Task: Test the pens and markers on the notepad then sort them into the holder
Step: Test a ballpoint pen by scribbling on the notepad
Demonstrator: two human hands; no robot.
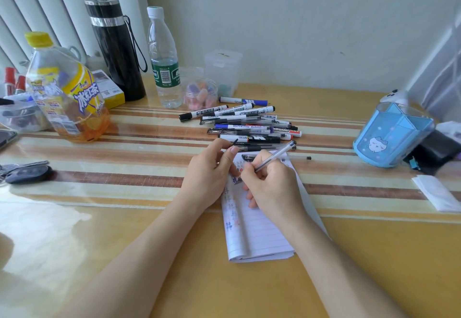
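A lined notepad (259,232) lies at the table's middle, with coloured scribbles down its left side. My right hand (272,185) grips a clear gel pen (277,157), tip down on the pad's upper part. My left hand (209,170) rests beside it on the pad's left edge, pinching a small dark pen cap (235,142) between thumb and finger. Just beyond the pad lies a heap of several whiteboard markers and gel pens (247,124). One clear pen (299,158) lies alone to the right of the pad. The blue holder (391,135) with a cat face stands at the right.
At the back left stand an iced-tea bottle (67,90), a black flask (117,50) and a water bottle (164,60). A jar of erasers (200,94) and a clear box (223,70) stand behind the pens. Keys (25,171) lie left, tissue (436,192) right.
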